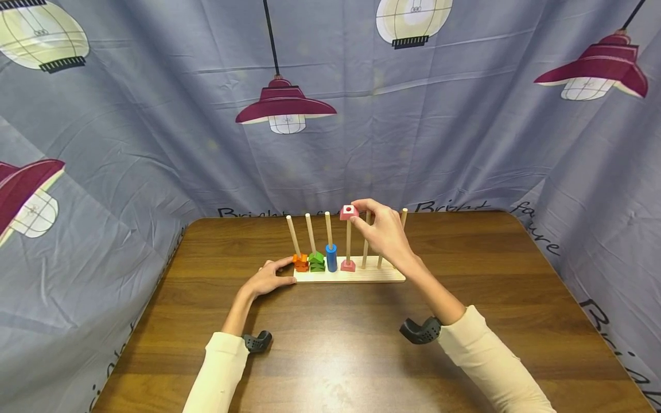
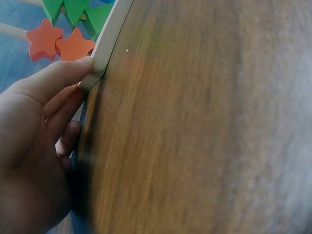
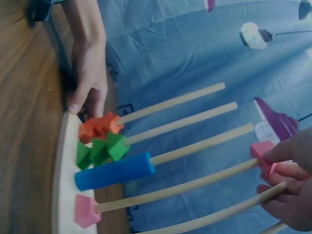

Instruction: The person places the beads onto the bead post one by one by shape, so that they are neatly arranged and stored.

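Observation:
My right hand [image 1: 384, 232] pinches a pink trapezoid block [image 1: 344, 216] between thumb and fingers, at the top end of the fourth peg [image 1: 348, 242]. At the foot of that peg sits another pink block [image 3: 86, 210]. My left hand [image 1: 264, 279] holds the left end of the pale wooden peg board [image 1: 376, 276], its thumb [image 2: 78, 68] at the front edge. From the left, the first pegs carry orange stars [image 1: 300, 263], green triangular pieces [image 3: 101, 150] and a blue cylinder [image 1: 331, 259].
Bare pegs [image 1: 365, 255] stand right of the pink one, partly behind my right hand. Everything rests on a brown wooden table [image 1: 330, 344]. A grey-blue curtain [image 1: 330, 155] with printed lamps hangs behind and at the sides. Each wrist wears a black device [image 1: 420, 331].

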{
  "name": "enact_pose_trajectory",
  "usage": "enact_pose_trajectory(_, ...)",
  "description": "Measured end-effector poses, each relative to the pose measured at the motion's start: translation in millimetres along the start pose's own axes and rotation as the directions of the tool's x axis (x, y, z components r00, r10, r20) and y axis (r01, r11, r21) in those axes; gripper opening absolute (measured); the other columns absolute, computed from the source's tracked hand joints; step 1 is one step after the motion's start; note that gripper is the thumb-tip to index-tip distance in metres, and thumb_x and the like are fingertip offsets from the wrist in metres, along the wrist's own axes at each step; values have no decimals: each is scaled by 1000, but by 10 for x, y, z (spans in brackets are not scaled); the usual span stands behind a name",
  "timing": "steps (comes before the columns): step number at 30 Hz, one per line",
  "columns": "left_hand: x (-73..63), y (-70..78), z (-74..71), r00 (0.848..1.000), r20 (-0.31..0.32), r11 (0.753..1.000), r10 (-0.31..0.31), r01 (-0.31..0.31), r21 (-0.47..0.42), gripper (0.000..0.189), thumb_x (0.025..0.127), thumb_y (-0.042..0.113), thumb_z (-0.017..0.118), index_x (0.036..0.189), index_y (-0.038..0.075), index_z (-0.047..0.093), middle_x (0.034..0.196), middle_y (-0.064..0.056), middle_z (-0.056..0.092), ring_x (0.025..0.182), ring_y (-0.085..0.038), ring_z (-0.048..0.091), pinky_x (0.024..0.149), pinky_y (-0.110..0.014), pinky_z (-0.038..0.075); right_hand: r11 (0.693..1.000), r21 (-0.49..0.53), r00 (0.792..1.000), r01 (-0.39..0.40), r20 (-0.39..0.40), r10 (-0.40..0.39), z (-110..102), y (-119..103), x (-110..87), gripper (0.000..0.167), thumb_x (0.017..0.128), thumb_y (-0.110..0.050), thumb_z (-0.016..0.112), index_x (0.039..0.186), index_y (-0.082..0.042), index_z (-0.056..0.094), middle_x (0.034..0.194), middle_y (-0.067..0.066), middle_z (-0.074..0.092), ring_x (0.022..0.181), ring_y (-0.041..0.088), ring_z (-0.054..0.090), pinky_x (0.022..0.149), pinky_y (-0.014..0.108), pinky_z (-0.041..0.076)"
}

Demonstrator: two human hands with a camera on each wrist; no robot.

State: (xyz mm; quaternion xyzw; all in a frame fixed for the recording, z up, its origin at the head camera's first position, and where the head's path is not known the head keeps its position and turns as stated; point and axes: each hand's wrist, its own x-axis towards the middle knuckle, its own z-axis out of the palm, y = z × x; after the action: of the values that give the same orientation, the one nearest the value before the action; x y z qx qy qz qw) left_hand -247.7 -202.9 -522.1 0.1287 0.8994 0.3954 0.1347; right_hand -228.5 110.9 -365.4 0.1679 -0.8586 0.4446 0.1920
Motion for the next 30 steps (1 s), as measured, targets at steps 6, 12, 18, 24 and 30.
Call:
enact_pose_trajectory(6,-13,6,-9,1000,0,1000,7,-7,10,71,88,31,76,148,7,49,139,-21,52,119,-33,43,101,-55,33,997,76,997,-11,-79,17,120,116,-64,25,87,-11,77,112,-6,71,97,8,69,75,22,51,69,32,38)
enact_pose_trajectory(12,-13,-6,27,1000,-5,1000,-5,5,5,71,88,32,76,148,8,49,138,-21,52,120,-32,42,101,-54,33,962,271,989,-28,-135,67,219,187,-135,32,87,-7,77,116,-1,65,106,12,67,93,27,62,83,33,44)
enact_pose_trajectory(18,1,19,41,1000,-12,1000,-8,8,-7,70,87,32,77,148,9,50,134,-19,54,118,-30,43,99,-52,34,908,411,984,-83,-112,141,210,125,-188,36,87,2,74,120,6,60,112,24,64,109,34,62,99,42,45)
enact_pose_trajectory(24,11,36,30,1000,-8,1000,-7,6,-20,70,87,30,77,148,8,50,136,-19,53,117,-30,43,99,-52,35,871,454,973,-188,-35,229,361,379,-273,36,88,3,73,120,10,59,117,28,63,114,36,60,103,43,42)
enact_pose_trajectory(30,18,35,23,1000,-6,1000,-9,9,-24,70,87,30,77,148,8,50,137,-20,52,119,-30,43,100,-53,35,822,476,942,-314,49,331,583,695,-461,28,87,0,75,112,6,64,114,21,65,108,30,61,93,36,47)
